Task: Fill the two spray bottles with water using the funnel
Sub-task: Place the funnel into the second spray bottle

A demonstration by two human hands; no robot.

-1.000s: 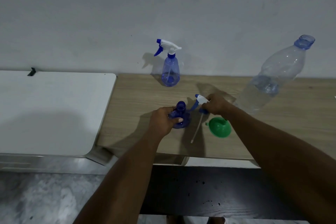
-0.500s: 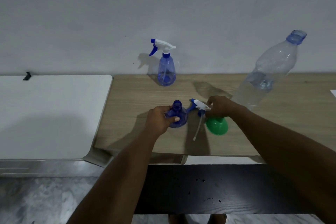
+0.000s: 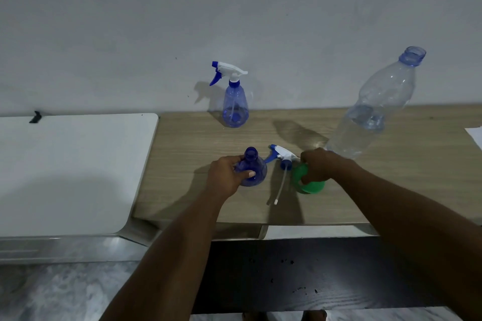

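My left hand [image 3: 225, 174] grips the open-necked blue translucent plastic spray bottle [image 3: 254, 169], upright on the wooden tabletop [image 3: 195, 143], and my right hand [image 3: 319, 165] curls round the green plastic funnel [image 3: 310, 185] just to its right. Between them lies the white-and-blue trigger sprayer head [image 3: 283, 157], its tube pointing toward me. The second blue spray bottle [image 3: 234, 104], trigger on, stands by the wall, and the big clear plastic water bottle [image 3: 375, 112] stands uncapped behind my right hand.

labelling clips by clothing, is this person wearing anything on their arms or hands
Nothing shows. The left arm and right arm are bare with no sleeves in view; the left hand and right hand have no visible gloves, watch, bracelet or rings.
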